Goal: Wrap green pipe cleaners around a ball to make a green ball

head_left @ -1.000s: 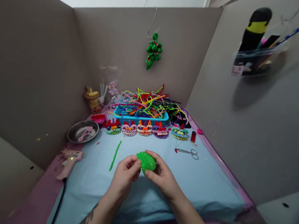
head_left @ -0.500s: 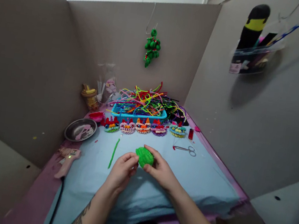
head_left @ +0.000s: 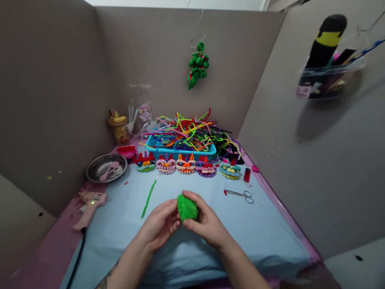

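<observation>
Between my hands, above the blue cloth, is a rounded green fuzzy piece that looks made of pipe cleaners. My right hand grips it from the right, thumb at the near side and fingers over the far side. On its left edge, the fingers of my left hand press against it, partly curled; some fingertips are hidden behind it. A single green pipe cleaner lies on the cloth just left of my left hand.
Several colourful fuzzy animal faces line up before a blue basket of pipe cleaners. Scissors lie at right. A metal bowl and pink glue gun with black cord are at left. Grey panels enclose the table.
The green piece has been turned a little in my hands, now showing a more pointed upper left edge. My left fingers have shifted along its left side. The view has tilted slightly.
</observation>
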`<state>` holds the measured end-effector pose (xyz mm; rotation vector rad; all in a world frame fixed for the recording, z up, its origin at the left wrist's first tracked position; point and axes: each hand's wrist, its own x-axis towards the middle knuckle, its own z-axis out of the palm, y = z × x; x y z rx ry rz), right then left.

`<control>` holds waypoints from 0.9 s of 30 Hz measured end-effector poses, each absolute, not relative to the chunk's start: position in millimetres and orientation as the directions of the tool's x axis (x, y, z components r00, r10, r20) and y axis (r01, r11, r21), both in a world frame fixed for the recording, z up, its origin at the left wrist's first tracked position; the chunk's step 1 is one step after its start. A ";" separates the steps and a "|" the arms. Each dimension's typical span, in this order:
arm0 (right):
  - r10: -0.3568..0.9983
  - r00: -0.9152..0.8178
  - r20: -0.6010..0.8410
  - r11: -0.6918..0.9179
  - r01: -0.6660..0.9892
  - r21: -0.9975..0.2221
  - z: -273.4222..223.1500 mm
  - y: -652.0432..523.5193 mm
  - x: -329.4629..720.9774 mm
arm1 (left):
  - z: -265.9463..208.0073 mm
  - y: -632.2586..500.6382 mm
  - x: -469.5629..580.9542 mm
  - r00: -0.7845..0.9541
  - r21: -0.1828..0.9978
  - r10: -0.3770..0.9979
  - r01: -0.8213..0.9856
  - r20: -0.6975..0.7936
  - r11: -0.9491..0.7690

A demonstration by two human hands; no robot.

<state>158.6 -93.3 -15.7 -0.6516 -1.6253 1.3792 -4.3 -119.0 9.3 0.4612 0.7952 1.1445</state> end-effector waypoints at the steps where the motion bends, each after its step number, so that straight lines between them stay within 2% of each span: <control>1: 0.841 -0.460 0.286 0.249 -0.142 -0.958 -15.1 -93.6 157.9 | 9.6 -120.9 -4.0 0.192 0.700 0.935 -0.622 -0.298 0.351; 5: 0.843 -0.444 0.303 0.270 -0.138 -0.953 -13.5 -93.9 155.9 | 7.0 -124.4 -2.5 0.123 0.757 0.967 -0.603 -0.221 0.250; 10: 0.843 -0.430 0.323 0.297 -0.129 -0.946 -14.0 -94.4 155.0 | 8.1 -124.7 1.2 0.014 0.804 0.971 -0.559 -0.237 0.204; 17: 0.907 -0.359 0.220 0.185 -0.130 -0.974 -9.7 -95.5 151.2 | 7.4 -127.1 2.6 0.049 0.804 0.976 -0.558 -0.214 0.205; 20: 0.905 -0.368 0.215 0.186 -0.113 -0.976 -9.5 -95.2 151.8 | 2.9 -127.3 1.7 0.042 0.794 0.979 -0.579 -0.199 0.186; 23: 0.881 -0.405 0.246 0.236 -0.074 -0.969 -10.9 -95.3 157.5 | 2.2 -125.8 -0.1 0.058 0.769 0.973 -0.603 -0.223 0.212; 27: 0.812 -0.446 0.378 0.415 -0.015 -0.910 -11.5 -95.7 165.8 | 4.9 -124.3 -0.6 0.119 0.712 0.952 -0.639 -0.281 0.290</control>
